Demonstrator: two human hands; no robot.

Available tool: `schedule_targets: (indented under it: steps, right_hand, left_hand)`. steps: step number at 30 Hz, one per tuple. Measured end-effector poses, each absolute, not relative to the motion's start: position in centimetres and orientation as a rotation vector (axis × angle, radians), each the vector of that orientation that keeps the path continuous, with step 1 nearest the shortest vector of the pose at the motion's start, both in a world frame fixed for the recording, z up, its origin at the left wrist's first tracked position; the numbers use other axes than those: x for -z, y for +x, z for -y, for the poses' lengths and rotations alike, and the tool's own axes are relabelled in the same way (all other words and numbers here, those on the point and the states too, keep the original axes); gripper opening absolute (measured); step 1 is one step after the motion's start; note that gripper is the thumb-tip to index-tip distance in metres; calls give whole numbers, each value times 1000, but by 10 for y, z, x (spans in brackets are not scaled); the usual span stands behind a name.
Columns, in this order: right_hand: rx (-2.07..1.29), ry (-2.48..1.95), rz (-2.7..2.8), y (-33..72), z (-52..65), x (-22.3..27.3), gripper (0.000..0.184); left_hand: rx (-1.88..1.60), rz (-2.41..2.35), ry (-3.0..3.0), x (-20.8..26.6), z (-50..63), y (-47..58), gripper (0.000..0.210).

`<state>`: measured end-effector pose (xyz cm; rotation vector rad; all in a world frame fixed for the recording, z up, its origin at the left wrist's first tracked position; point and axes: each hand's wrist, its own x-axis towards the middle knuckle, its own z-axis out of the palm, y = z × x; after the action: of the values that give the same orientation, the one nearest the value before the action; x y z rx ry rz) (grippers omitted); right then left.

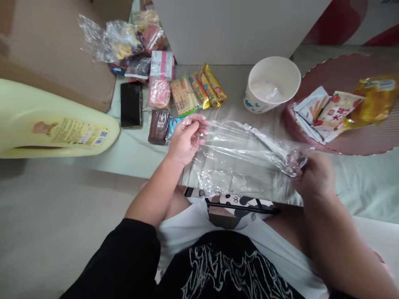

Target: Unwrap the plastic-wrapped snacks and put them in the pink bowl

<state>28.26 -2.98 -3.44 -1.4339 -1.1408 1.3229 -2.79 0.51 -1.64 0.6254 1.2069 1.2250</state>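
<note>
A clear plastic bag stretches between my two hands, above the table's front edge. My left hand pinches its left end, thumb against fingers. At the other end my right hand, a little blurred, is closed round a bunched part of the bag. Just beyond my left hand lie a brown snack packet and a blue packet, the latter partly hidden by the hand. Farther back are a packet of pale wafers and several yellow-orange wrapped snacks.
A white paper tub with clear plastic inside stands behind the bag. To its right, a pink basin holds snack packets. At left are a phone, a yellow bottle lying sideways and a cardboard box.
</note>
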Motion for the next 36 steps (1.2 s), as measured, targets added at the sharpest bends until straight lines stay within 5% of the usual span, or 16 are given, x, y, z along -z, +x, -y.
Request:
schedule_targets:
  steps: [5,13,15,19,26,36]
  right_hand:
    - [-1203,-1604,1253,274,31,36,8]
    - [-1040,-1315,1756,266,34,35,33]
    - [-926,-1279,1828,266,36,34,27]
    - [-973,-1400,1509,263,41,31,47]
    - [-1085,-1376,854,250,33,13,48]
    - [-1194,-1403,701,254,24,4,59]
  left_hand:
    - [-1157,-1256,565,12,-4,-30,5]
    - [-1212,-1187,792,20,1,-26,39]
    - [-1222,-1194,831,22,1,-25,41]
    - [-1223,-1256,883,25,1,-26,43]
    - [-1334,-1314,973,29,4,-26,45]
    - [-916,-964,570,24,3,-20,38]
